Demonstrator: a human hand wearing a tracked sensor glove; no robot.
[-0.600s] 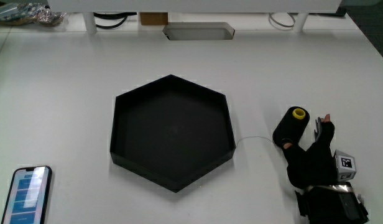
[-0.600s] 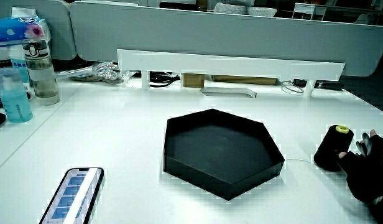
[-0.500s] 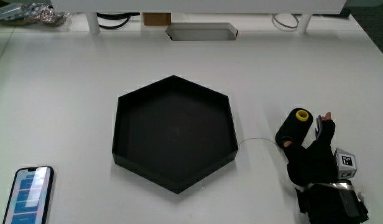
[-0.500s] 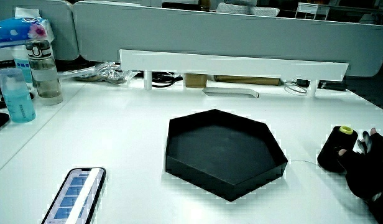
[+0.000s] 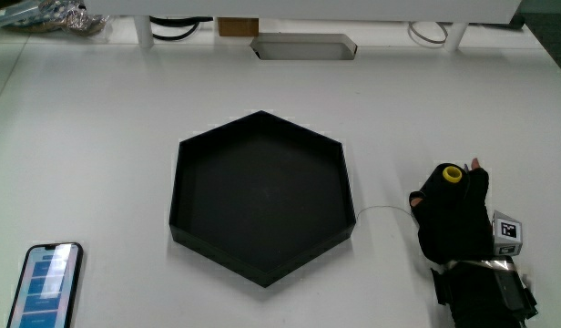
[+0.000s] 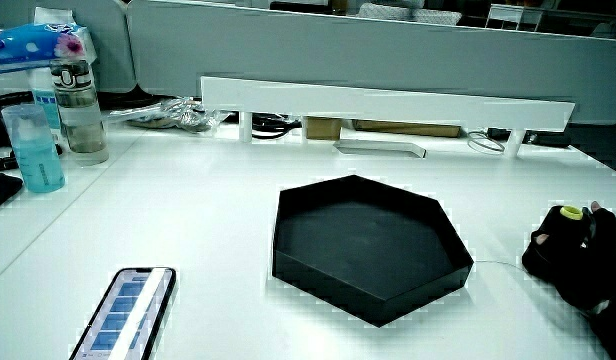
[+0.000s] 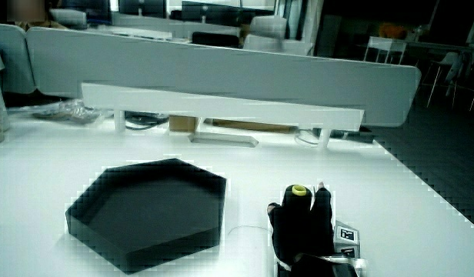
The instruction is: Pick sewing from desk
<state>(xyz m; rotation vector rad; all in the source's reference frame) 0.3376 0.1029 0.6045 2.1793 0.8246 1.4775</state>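
Thread spool (image 5: 442, 185): black cone of sewing thread w/ yellow core tip; on desk beside hexagonal tray, nearer desk's edge than tray is; only yellow tip and a bit of dark side show past the glove in main view.
Spool in side views: yellow tip shows above the fingers in both (image 6: 570, 213) (image 7: 298, 191); body mostly covered by glove.
Thread end: thin pale strand (image 5: 381, 210) trails across desk from spool toward tray corner, slightly curved.
Hand (image 5: 458, 223): black fabric glove, wrapped over spool from person's side; small cube w/ black-and-white pattern (image 5: 505, 234) on its back.
Grip: fingers curled round spool body, pinching it; one bare fingertip peeks just past the yellow tip.
Lift: can't tell if spool base touches desk or not.
Tray (image 5: 191, 158): black, hexagonal, low upright walls, matte flat floor; nothing in it.
Desk (image 5: 98, 109): white, smooth, plain top.
Phone (image 5: 47, 286): flat slab, rounded corners, screen lit w/ blue rows; near person's edge of desk, well apart from tray.
Bottles: in a side view, clear ribbed bottle (image 6: 80, 110) and blue translucent one (image 6: 35, 147) stand upright side by side near desk's edge, well apart from tray.
Partition (image 7: 221, 69): low grey panel, white shelf rail in front of it.
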